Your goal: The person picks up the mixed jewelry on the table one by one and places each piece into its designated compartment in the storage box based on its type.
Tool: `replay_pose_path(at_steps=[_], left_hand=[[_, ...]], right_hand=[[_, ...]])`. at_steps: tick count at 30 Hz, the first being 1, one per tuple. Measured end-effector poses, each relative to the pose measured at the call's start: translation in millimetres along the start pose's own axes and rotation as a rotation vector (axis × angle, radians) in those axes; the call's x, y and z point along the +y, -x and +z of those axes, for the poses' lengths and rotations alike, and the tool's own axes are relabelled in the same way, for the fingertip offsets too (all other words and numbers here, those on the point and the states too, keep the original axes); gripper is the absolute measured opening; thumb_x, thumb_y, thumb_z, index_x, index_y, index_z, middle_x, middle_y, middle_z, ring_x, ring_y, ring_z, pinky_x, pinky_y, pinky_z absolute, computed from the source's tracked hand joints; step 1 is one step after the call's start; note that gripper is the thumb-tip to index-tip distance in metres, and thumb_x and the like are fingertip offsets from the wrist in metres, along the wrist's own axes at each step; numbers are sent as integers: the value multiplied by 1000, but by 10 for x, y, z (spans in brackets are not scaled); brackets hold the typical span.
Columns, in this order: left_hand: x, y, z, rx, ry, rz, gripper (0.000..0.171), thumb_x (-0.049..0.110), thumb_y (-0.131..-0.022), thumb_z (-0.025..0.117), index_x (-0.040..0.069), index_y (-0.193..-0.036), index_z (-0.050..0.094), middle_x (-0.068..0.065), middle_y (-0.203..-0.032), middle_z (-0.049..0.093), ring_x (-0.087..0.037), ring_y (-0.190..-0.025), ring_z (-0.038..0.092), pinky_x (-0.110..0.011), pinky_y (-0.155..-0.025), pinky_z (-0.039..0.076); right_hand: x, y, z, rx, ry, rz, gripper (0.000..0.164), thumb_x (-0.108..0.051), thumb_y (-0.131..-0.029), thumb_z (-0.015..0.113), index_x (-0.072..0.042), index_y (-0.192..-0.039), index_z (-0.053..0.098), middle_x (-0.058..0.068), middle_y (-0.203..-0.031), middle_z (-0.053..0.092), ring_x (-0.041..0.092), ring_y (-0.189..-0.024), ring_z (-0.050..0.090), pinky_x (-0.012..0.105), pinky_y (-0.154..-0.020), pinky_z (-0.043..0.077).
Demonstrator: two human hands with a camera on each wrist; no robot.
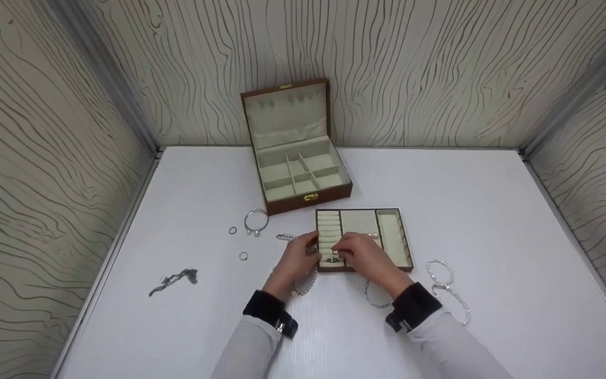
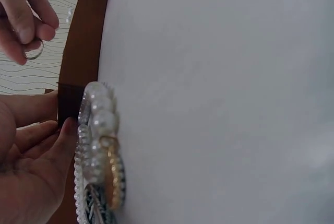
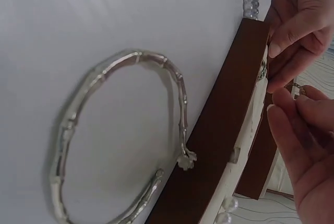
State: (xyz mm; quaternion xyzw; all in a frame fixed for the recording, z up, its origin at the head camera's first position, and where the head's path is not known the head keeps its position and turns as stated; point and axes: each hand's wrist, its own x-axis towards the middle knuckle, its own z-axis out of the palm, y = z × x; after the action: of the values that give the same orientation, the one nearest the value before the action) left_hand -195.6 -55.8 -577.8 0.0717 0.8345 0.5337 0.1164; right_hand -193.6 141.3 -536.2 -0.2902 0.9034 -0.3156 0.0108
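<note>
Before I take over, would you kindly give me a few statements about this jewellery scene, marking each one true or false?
1. The right hand pinches a ring over the ring rolls of the tray. True.
2. The lid of the jewellery box is shut. False: it stands open.
3. The left hand holds the tray's left edge. True.
4. The tangled chain lies to the right of the tray. False: it lies well to the left.
5. The open-ended bangle lies inside the tray. False: it lies on the table, near the tray's front side.
</note>
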Motion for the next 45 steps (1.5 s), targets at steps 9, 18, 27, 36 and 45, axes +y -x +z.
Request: replay_pose_path(at_steps=[9,18,27,36,45], left_hand=[[-3,-18,-1,7,-51,18,58,-3,-90,64,-3,-144,43,-20,-139,52,-27,-129,49,-32,-104,42],[11,-18,8,2,-27,23,57,-6,-90,61,-3,-144,43,-19,-139,52,-26,-128,50,-29,-100,45],[16,-16,-2,8,-39,24,57,-4,-90,62,-2,-144,44,-18,-139,52,-26,-130,48,-32,-104,42],[-2,-18,5,14,-42,36,58,-5,-89,61,-3,-144,44,-19,-140,52,-27,-130,48,-32,-104,42],[15,-3,1,17,-55,16,58,-3,-90,63,-2,-144,44,-18,-139,53,-26,-130,49,-33,-105,41]], right_hand=[[31,-67,125,32,112,-54,10,-2,-85,74,-6,-93,77,1,-89,68,19,-85,66,34,-77,55],[58,-95,158,40,152,-113,7,-4,-83,76,-7,-89,78,-1,-87,69,17,-83,66,33,-76,55],[52,-103,167,24,189,-110,8,-4,-84,76,-9,-89,78,-2,-87,68,16,-83,66,33,-76,54],[58,-104,175,7,171,-75,8,-6,-85,75,-11,-89,79,-2,-85,65,16,-80,63,33,-74,54],[49,-125,200,-4,184,-79,8,-6,-84,75,-12,-88,79,-2,-83,62,17,-78,62,33,-71,53]])
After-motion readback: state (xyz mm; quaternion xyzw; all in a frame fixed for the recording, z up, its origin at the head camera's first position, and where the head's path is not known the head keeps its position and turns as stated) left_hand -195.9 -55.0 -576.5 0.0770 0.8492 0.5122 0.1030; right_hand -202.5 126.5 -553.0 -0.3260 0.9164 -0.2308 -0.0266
